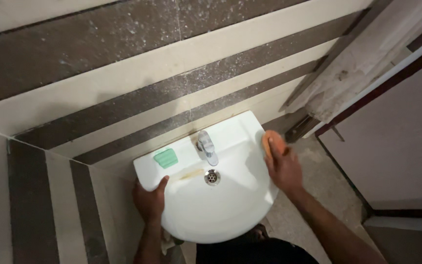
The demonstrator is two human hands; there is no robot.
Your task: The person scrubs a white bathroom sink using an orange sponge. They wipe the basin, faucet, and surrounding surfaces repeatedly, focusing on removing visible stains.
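Note:
A white wall-mounted sink sits below me with a chrome tap and a metal drain. My left hand grips the sink's left rim, thumb over the edge. My right hand presses an orange sponge against the sink's right rim. A green soap bar lies on the back ledge, left of the tap. A brownish stain streak runs just left of the drain.
Striped beige and brown tiled walls meet in a corner behind and left of the sink. A door with a dark frame stands at the right. Speckled floor shows beside the sink.

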